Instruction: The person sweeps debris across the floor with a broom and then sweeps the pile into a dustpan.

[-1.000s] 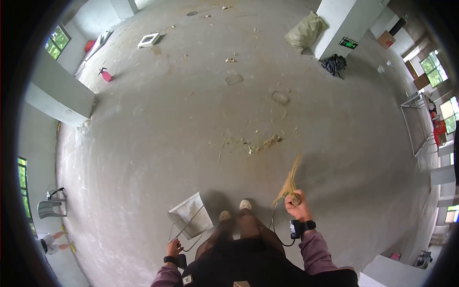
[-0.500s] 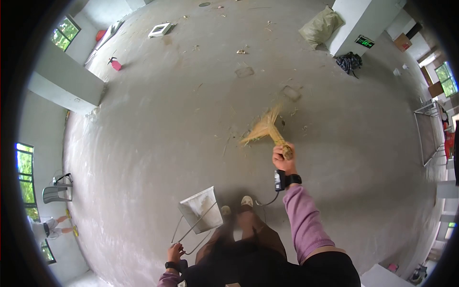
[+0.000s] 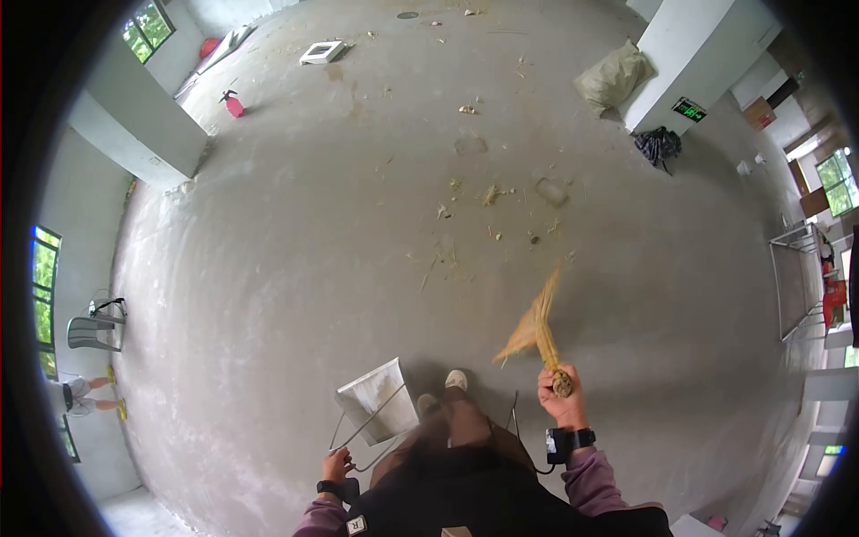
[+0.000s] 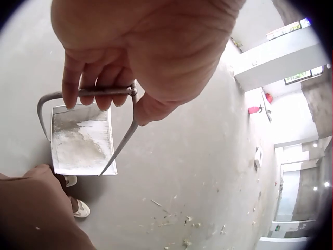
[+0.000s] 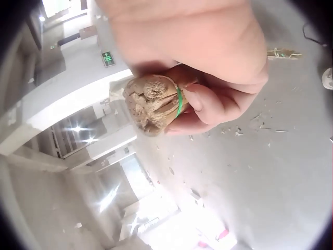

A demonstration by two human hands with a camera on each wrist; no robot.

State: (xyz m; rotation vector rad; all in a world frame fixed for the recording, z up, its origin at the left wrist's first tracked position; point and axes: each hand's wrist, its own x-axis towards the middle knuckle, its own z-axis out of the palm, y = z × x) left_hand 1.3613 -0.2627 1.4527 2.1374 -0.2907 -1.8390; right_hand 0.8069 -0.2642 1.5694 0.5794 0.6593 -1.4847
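In the head view, the right hand (image 3: 561, 397) grips the handle end of a straw broom (image 3: 542, 327), whose fanned bristles point up and left over the floor. The right wrist view shows this hand (image 5: 208, 67) wrapped round the bound handle butt (image 5: 153, 104), with a green tie beside the thumb. At lower left the left hand (image 3: 336, 464) holds the wire handle of a white dustpan (image 3: 380, 400); in the left wrist view its fingers hook over the metal bar (image 4: 104, 91). Straw scraps (image 3: 491, 194) and small debris lie on the floor beyond the broom.
Pillars (image 3: 143, 134) stand left and right. A stuffed sack (image 3: 616, 77) and black bag (image 3: 659, 146) are by the right one. A pink bottle (image 3: 233, 106), white frame (image 3: 323, 52) and grey chair (image 3: 93, 332) are to the left. Another person's legs (image 3: 85, 396) show at lower left.
The right hand reached forward with the broom, then came back toward the body. The straw scraps lie farther away and more scattered. The left hand keeps its hold on the dustpan.
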